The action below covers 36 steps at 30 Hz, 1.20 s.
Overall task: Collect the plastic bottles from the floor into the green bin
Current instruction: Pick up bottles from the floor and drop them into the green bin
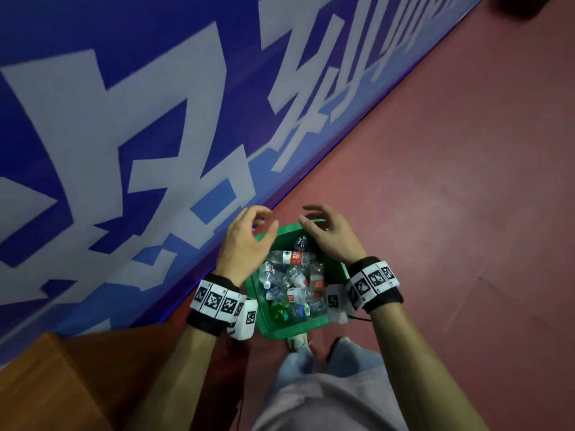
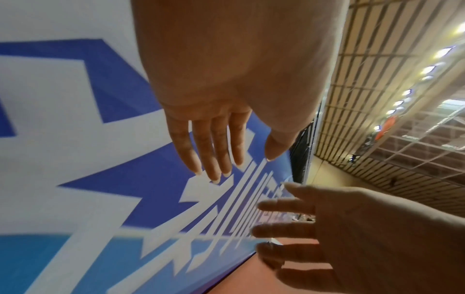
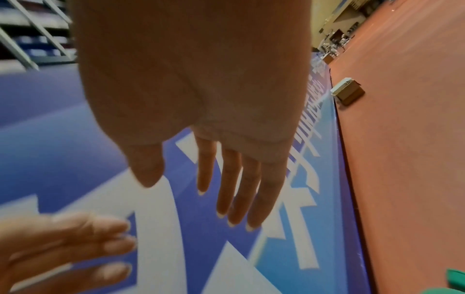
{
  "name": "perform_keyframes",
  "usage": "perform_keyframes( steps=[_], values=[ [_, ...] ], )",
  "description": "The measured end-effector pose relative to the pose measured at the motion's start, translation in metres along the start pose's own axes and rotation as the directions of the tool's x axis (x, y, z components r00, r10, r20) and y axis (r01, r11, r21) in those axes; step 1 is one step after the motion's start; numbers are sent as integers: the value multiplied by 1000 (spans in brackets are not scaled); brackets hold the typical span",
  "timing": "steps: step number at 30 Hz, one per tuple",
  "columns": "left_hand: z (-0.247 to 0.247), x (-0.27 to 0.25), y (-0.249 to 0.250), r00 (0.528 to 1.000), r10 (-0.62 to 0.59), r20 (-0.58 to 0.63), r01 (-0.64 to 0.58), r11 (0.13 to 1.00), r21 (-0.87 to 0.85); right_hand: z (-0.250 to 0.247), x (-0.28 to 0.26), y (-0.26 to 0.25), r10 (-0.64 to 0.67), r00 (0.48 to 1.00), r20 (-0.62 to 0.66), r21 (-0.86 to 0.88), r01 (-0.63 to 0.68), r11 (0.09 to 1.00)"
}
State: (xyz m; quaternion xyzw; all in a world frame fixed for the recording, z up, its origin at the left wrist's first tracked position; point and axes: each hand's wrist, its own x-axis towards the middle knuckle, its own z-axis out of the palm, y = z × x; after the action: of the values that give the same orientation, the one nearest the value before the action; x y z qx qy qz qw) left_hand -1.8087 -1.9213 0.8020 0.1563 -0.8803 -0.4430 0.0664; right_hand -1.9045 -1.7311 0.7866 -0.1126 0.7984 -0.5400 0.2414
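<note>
A green bin stands on the red floor against the blue banner wall, filled with several clear plastic bottles. One bottle with a red-and-white label lies across the top. My left hand hovers above the bin's left side, fingers loosely curled and empty. My right hand hovers above the bin's far right side, fingers relaxed and empty. The wrist views show both hands with straight fingers: left hand, right hand. A corner of the green bin shows at the lower right of the right wrist view.
A blue banner with large white characters runs along the wall on the left. A wooden box sits at the lower left beside the bin. Red floor stretches to the right. A small cardboard box stands farther along the wall.
</note>
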Motion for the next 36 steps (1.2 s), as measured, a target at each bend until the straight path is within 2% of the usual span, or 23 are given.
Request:
perform_keyframes(
  steps=[3, 9, 15, 19, 22, 25, 29, 36],
  values=[
    [-13, -20, 36, 993, 117, -1, -117, 993, 26, -29, -32, -37, -95, 995, 27, 75, 92, 993],
    [-1, -38, 115, 955, 289, 72, -292, 956, 38, -109, -115, -75, -254, 943, -213, 36, 268, 963],
    [68, -83, 201, 876, 458, 149, -456, 889, -55, -179, -240, -44, -229, 836, -498, -7, 260, 966],
    [129, -144, 254, 782, 560, 274, -547, 827, -129, -218, -346, -8, -171, 738, -653, -12, 215, 977],
    [175, -199, 292, 691, 633, 349, -606, 770, -199, -241, -429, 25, -120, 632, -766, -7, 177, 984],
    [224, -255, 327, 576, 687, 442, -653, 713, -256, -262, -512, 58, -48, 513, -857, 7, 104, 995],
    [288, -324, 373, 391, 741, 546, -709, 621, -334, -286, -617, 103, 57, 267, -962, 78, 70, 994],
    [413, -444, 441, 34, 736, 676, -724, 484, -491, -302, -783, 188, 241, -88, -966, 243, -14, 970]
  ],
)
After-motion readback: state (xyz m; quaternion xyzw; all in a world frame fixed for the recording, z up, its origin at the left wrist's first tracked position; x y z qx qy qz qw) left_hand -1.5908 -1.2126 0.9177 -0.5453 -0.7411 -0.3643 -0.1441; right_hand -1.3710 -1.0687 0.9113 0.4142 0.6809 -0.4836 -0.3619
